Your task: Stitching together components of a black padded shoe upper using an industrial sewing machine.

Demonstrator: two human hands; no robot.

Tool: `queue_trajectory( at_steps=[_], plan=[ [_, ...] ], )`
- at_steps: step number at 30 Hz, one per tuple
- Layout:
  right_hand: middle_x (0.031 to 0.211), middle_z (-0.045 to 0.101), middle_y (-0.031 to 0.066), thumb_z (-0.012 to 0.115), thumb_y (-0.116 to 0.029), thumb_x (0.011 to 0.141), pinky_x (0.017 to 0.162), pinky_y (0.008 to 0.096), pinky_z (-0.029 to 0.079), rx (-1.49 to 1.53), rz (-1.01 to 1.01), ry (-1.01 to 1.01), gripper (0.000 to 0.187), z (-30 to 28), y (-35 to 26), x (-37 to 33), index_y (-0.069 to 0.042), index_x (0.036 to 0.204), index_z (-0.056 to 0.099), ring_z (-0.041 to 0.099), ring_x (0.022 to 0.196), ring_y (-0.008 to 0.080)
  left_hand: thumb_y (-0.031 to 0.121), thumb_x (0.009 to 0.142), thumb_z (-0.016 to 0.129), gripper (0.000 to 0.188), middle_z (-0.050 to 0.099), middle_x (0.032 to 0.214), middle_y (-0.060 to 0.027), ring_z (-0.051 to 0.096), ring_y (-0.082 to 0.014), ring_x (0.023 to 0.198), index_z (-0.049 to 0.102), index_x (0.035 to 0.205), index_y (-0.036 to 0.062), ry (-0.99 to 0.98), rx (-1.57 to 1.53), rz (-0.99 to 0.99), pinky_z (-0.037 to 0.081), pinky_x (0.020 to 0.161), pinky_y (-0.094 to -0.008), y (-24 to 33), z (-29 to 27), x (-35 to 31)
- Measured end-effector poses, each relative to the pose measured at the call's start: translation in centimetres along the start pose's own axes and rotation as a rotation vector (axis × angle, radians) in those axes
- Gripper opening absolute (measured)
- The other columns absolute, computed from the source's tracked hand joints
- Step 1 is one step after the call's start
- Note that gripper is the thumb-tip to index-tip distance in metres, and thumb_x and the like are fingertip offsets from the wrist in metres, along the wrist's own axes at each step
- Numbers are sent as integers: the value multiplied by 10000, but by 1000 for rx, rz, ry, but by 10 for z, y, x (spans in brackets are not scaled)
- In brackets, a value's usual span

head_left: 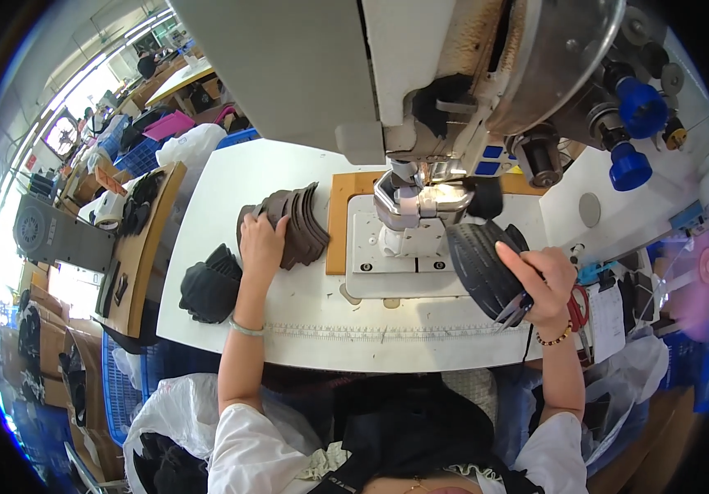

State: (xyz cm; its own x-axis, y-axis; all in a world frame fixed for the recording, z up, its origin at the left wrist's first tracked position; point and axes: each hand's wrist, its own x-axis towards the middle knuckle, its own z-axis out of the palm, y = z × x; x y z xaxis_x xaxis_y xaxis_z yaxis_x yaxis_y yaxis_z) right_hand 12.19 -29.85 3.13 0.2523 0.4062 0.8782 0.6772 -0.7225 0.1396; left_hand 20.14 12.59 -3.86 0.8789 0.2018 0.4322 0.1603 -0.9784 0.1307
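My left hand is on a fanned stack of brown curved pieces, which look like leather shoe parts. Its thumb and fingers close over the stack's left end. Left of that wrist lies a pile of black curved pieces. My right hand grips a black stitched shoe part, held tilted beside the sewing machine's bed. Small thread snips are tucked in the same hand, their blades pointing down and left. Just beyond is the sewing machine's metal head, its lamp lit.
The white table has a ruler strip along its near edge. Red-handled scissors lie right of my right wrist. Blue knobs hang from the machine at upper right. A wooden side table and plastic bags stand on the left.
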Motion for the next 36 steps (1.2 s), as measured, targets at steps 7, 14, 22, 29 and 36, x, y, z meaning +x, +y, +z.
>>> queue_trajectory(
  at_steps=[7, 14, 22, 29, 36],
  plan=[
    [816, 637, 28, 691, -112, 594, 508, 298, 365, 131, 78, 251, 426, -13, 14, -5, -50, 1011, 750, 481, 547, 163, 220, 878, 687, 327, 591, 998, -177, 607, -318, 899, 587, 1063, -30, 29, -401, -120, 484, 805, -392, -6, 9, 9],
    [1121, 698, 48, 618, -213, 708, 531, 267, 341, -32, -153, -91, 384, -2, 6, 33, -145, 1061, 751, 471, 567, 109, 46, 880, 654, 302, 609, 978, -74, 541, -142, 812, 589, 1175, 28, 315, -950, -15, 445, 701, -262, 67, -51, -10],
    [1200, 651, -4, 673, -112, 611, 583, 239, 367, 117, -84, -211, 572, 10, -4, 47, -183, 1178, 695, 443, 612, 114, 18, 963, 510, 268, 534, 1062, -66, 584, -101, 799, 624, 1200, -33, -69, -1211, 403, 462, 666, -203, 133, -100, -53],
    [1140, 643, 7, 727, -230, 605, 568, 265, 391, 152, -139, -255, 572, 13, 2, 56, -142, 1168, 675, 479, 626, 131, -71, 697, 609, 557, 525, 993, -64, 522, -188, 814, 657, 1234, 66, 309, -601, 858, 449, 678, -305, 129, -94, -39],
    [1151, 644, 7, 708, -221, 614, 559, 247, 372, 176, -132, -134, 542, 21, 0, 49, -98, 1142, 681, 464, 631, 108, 32, 635, 778, 391, 548, 959, -31, 560, -181, 865, 749, 1022, 69, 829, -521, 1056, 481, 674, -316, 130, -88, -29]
  ],
)
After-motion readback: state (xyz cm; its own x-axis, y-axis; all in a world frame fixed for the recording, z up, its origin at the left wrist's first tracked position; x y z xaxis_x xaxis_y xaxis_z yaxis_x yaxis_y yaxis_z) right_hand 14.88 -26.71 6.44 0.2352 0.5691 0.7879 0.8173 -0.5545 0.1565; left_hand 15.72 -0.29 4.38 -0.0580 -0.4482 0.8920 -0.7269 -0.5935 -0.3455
